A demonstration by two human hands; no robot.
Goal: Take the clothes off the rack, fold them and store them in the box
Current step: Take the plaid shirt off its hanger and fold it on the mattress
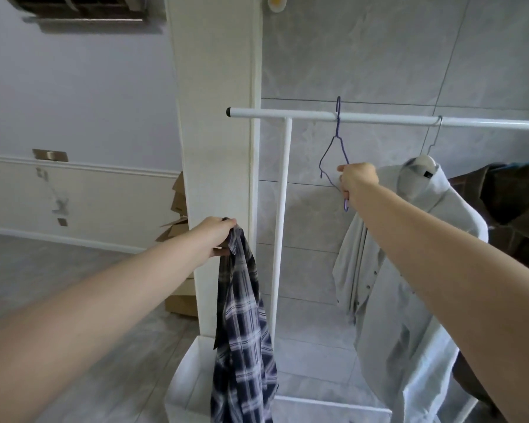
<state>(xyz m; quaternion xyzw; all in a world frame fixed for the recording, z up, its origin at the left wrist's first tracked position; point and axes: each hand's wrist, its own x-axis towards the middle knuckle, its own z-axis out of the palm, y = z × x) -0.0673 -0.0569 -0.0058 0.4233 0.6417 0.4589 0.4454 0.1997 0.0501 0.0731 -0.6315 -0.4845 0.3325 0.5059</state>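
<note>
My left hand (pixel 216 236) grips the collar end of a dark blue plaid shirt (pixel 243 337), which hangs straight down off the rack. My right hand (pixel 356 181) holds the lower wire of a bare purple hanger (pixel 333 154) that is hooked over the white rack's top bar (pixel 318 116). Right of that hanger a pale grey shirt (pixel 391 288) hangs on a white hanger. Further right hang dark brown clothes (pixel 507 206), partly cut off by the frame edge. A white box (pixel 190 370) stands open on the floor under the plaid shirt.
The rack's white upright post (pixel 280 227) stands between the two hands. A cream pillar (pixel 214 148) rises just behind my left hand. Flattened cardboard boxes (pixel 180 270) lean behind the pillar. A grey tiled wall backs the rack, and the floor is grey tile.
</note>
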